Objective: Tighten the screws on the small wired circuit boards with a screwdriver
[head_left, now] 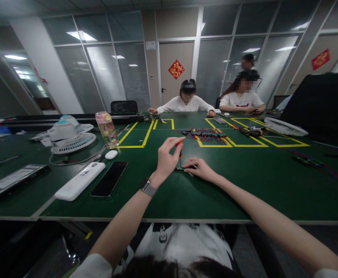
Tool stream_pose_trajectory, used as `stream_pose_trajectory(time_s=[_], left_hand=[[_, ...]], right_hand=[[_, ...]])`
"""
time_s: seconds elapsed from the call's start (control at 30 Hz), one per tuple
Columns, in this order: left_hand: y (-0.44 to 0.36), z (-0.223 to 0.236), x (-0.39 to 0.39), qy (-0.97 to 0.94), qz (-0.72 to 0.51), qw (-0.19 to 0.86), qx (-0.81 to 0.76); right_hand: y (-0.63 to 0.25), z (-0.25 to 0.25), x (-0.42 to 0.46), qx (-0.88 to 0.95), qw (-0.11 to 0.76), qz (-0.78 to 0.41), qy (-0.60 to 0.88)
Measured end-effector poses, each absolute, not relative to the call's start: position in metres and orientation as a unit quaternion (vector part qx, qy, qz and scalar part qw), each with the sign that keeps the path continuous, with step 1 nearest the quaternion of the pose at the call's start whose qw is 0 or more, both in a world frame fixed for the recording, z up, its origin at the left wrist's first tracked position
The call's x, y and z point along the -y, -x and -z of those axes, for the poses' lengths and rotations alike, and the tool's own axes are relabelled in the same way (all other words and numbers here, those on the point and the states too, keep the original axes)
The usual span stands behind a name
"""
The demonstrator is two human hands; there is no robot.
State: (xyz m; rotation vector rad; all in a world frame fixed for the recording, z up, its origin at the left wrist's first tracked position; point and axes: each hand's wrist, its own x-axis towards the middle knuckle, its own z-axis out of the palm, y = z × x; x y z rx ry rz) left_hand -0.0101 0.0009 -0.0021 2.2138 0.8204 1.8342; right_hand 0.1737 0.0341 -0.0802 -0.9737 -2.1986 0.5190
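Note:
My left hand (168,154) is closed around the red-orange handle of a screwdriver (181,151), held upright over the green table. The thin shaft points down onto a small circuit board (179,168) lying on the tabletop. My right hand (198,168) pinches the board's right end, and a dark part shows under its fingers. Much of the board is too small to make out. Beyond my hands lies a pile of circuit boards with red and dark wires (206,134).
Left of my hands lie a black phone (110,179), a white power bank (80,181) and a white earbud case (111,155). A water bottle (107,130) and white fans (70,136) stand behind them. Yellow tape (250,145) marks the far table. A person (186,101) sits opposite.

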Motion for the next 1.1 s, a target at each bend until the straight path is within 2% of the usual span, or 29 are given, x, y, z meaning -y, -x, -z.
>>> stream_pose_trajectory(time_s=[0.13, 0.37, 0.63, 0.9, 1.1], left_hand=[[0.0109, 0.0016, -0.0016, -0.742, -0.603, 0.072, -0.285], [0.0102, 0.0043, -0.0039, -0.765, -0.589, 0.122, -0.230], [0.0101, 0.0027, -0.0040, -0.724, -0.618, 0.056, -0.301], [0.0100, 0.0047, -0.0057, -0.773, -0.572, 0.143, -0.234], [0.0090, 0.0036, -0.0045, -0.738, -0.607, 0.092, -0.280]], right_hand=[[-0.1734, 0.0797, -0.0332, 0.841, 0.337, -0.201, 0.372], [-0.1730, 0.0796, -0.0327, 0.840, 0.339, -0.199, 0.373], [-0.1726, 0.0786, -0.0310, 0.838, 0.343, -0.201, 0.374], [-0.1736, 0.0799, -0.0327, 0.840, 0.345, -0.203, 0.366], [-0.1737, 0.0785, -0.0315, 0.839, 0.344, -0.205, 0.368]])
